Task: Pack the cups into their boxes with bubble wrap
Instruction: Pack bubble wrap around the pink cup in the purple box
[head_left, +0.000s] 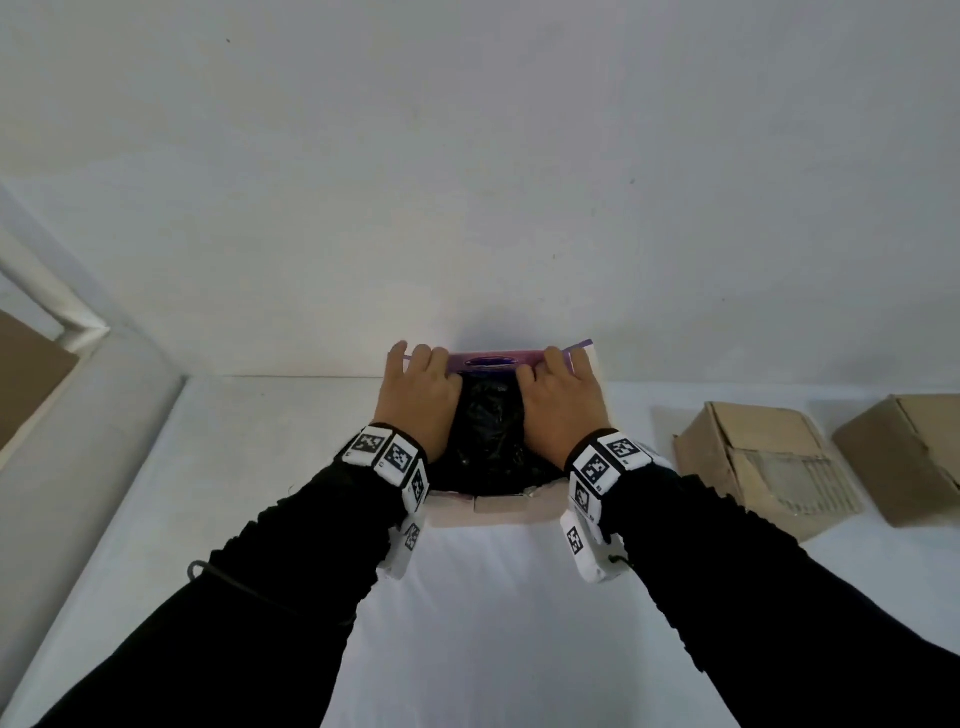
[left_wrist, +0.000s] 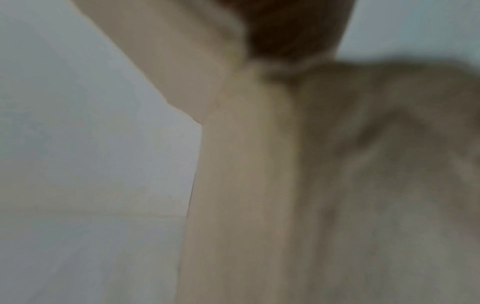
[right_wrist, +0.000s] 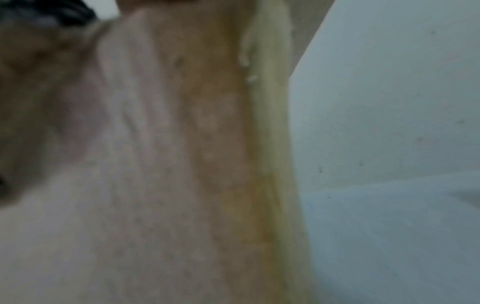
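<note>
Surface: white bench (head_left: 493, 597) against a pale wall.
Box: pink-and-white box (head_left: 491, 503) at bench centre, open, a dark crinkled bundle (head_left: 485, 441) inside; whether it is the wrapped cup I cannot tell.
Left hand (head_left: 418, 397): fingers curled over the purple flap (head_left: 488, 360).
Right hand (head_left: 561, 402): grips the same flap.
Handling: thin card probably bends easily; hold near the flap corners.
Others: two brown cartons (head_left: 753, 467) at right.

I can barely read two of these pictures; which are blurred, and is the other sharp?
Both wrist views are blurred, too close to the box; head view is sharp but wide-angle, bending the table edges, with both hands clear.
</note>
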